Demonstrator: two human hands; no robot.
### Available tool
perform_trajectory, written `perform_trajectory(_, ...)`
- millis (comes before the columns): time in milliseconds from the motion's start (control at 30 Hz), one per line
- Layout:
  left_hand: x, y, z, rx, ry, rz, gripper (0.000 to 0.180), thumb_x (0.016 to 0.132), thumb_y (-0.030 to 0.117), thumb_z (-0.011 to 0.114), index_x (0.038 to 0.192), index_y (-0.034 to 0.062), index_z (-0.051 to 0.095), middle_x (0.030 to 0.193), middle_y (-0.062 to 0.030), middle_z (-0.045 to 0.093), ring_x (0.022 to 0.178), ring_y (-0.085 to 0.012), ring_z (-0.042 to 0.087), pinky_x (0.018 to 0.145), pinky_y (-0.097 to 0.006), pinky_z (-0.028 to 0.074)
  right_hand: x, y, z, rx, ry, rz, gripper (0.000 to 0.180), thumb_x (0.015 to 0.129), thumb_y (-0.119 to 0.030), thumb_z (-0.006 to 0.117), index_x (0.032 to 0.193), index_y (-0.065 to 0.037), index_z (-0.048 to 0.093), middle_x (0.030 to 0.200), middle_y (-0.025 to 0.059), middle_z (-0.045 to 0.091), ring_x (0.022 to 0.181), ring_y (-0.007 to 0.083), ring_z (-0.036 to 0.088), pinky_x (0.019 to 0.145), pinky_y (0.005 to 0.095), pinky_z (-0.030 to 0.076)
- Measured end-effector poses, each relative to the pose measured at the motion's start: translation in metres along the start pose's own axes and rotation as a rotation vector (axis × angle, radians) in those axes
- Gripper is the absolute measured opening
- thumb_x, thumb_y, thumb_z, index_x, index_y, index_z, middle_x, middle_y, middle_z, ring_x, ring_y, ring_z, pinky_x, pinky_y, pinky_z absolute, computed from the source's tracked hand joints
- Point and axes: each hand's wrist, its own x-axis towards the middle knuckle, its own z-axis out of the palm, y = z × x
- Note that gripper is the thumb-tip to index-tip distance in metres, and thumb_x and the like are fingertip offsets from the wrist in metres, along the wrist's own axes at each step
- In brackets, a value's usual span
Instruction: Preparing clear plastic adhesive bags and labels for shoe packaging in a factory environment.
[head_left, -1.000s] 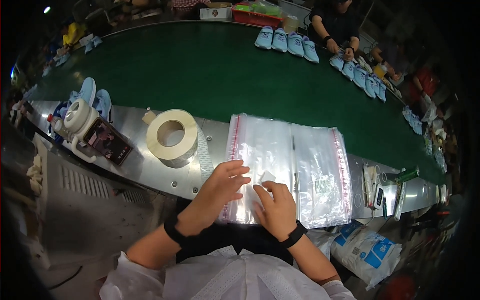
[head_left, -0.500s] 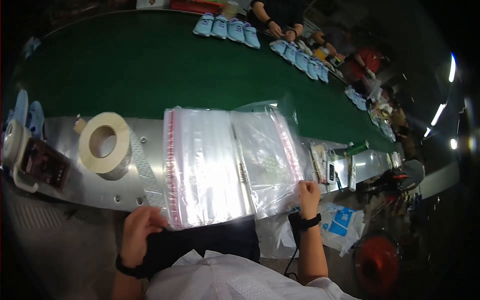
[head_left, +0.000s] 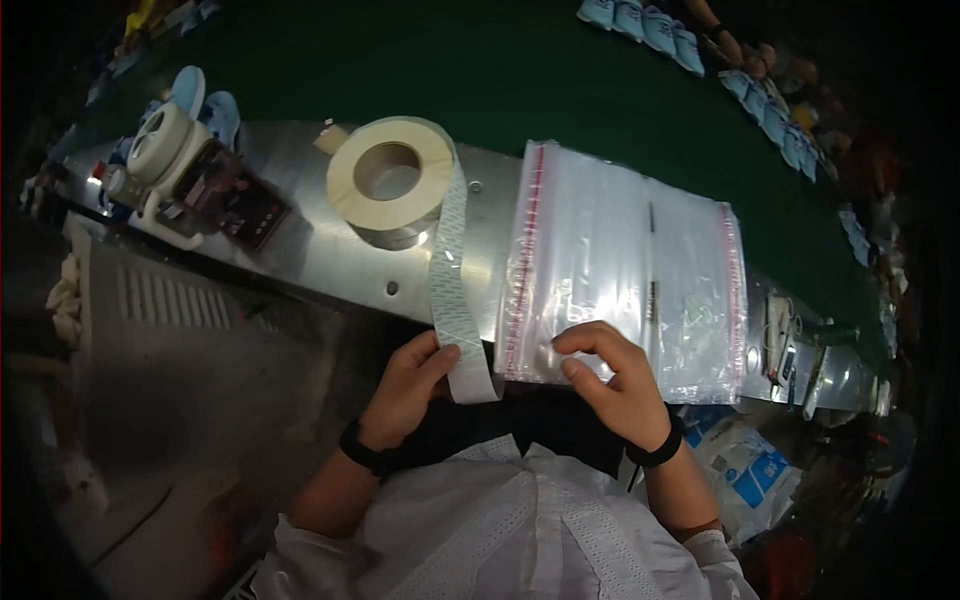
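A wide roll of cream-backed labels (head_left: 345,185) lies on the metal ledge, and its printed strip (head_left: 452,255) trails down toward me past the ledge's front edge. My left hand (head_left: 402,392) pinches the strip's left side between thumb and fingers near the loose end. To the right lies a stack of clear plastic bags (head_left: 590,260) with red-lined edges on both sides. Over the stack's front edge hovers my right hand (head_left: 630,390), its thumb and forefinger curved with a gap between them and nothing seen in it.
A phone (head_left: 230,195) leans against a large white jug (head_left: 160,145) at the left. Beyond the ledge runs a green belt (head_left: 400,60); light-blue shoes (head_left: 655,30) stand in a row along its far side. Thin tools and a small device (head_left: 785,360) lie right of the bags.
The view has swung left. My right hand has left the bags' right edge and come in toward the middle. My left hand has taken hold of the label strip. The right-hand bag lies flatter.
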Motion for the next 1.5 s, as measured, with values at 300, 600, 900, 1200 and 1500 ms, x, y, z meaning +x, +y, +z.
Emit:
perform_trajectory(300,-0.017,0.006,0.029,0.318,0.167,0.373,0.015,0.087,0.015,0.059,0.098,0.0048,0.055,0.096,-0.0074,0.056,0.077,-0.0117,0.055,0.063,-0.021,0.046,0.019,-0.001,0.042,0.378,-0.157,0.127,0.014,0.081,-0.01,0.065,0.092,-0.003,0.06,0.099,0.007,0.057,0.089,0.0217,0.054,0.076,0.0292,0.043)
perform_trajectory(600,-0.022,0.029,0.052,1.517,0.259,0.891,0.027,0.077,0.019,0.067,0.101,0.0091,0.06,0.114,-0.0047,0.053,0.125,-0.0368,0.035,0.098,-0.057,0.019,0.015,-0.001,0.038,0.262,-0.002,0.042,0.007,0.08,-0.007,0.066,0.085,-0.005,0.062,0.105,0.0052,0.055,0.105,0.0229,0.046,0.089,0.0333,0.038)
perform_trajectory(900,0.002,0.031,0.044,0.985,0.149,0.798,0.011,0.079,0.007,0.065,0.09,0.0059,0.064,0.092,-0.0045,0.064,0.114,-0.0316,0.049,0.097,-0.043,0.033,0.023,0.0,0.045,-0.088,0.227,-0.124,0.01,0.072,-0.006,0.069,0.079,-0.008,0.062,0.104,0.0053,0.053,0.106,0.0275,0.043,0.091,0.0382,0.034)
perform_trajectory(1200,0.012,0.04,0.061,1.004,-0.084,0.824,0.023,0.085,0.012,0.055,0.104,-0.0007,0.057,0.107,-0.0145,0.061,0.108,-0.0332,0.054,0.092,-0.041,0.041,0.019,0.025,0.019,-0.575,0.275,-0.069,0.034,0.072,-0.032,0.071,0.079,0.001,0.065,0.1,0.0117,0.055,0.105,0.0294,0.046,0.085,0.0397,0.038)
perform_trajectory(1500,0.031,0.017,0.058,1.417,-0.142,0.711,0.065,0.084,0.038,0.06,0.127,-0.0043,0.037,0.114,-0.0173,0.056,0.104,-0.0338,0.054,0.095,-0.05,0.034,0.024,0.066,0.005,-0.686,0.346,0.058,0.014,0.074,-0.016,0.065,0.079,-0.003,0.061,0.091,0.0105,0.055,0.097,0.0301,0.049,0.083,0.0423,0.038)
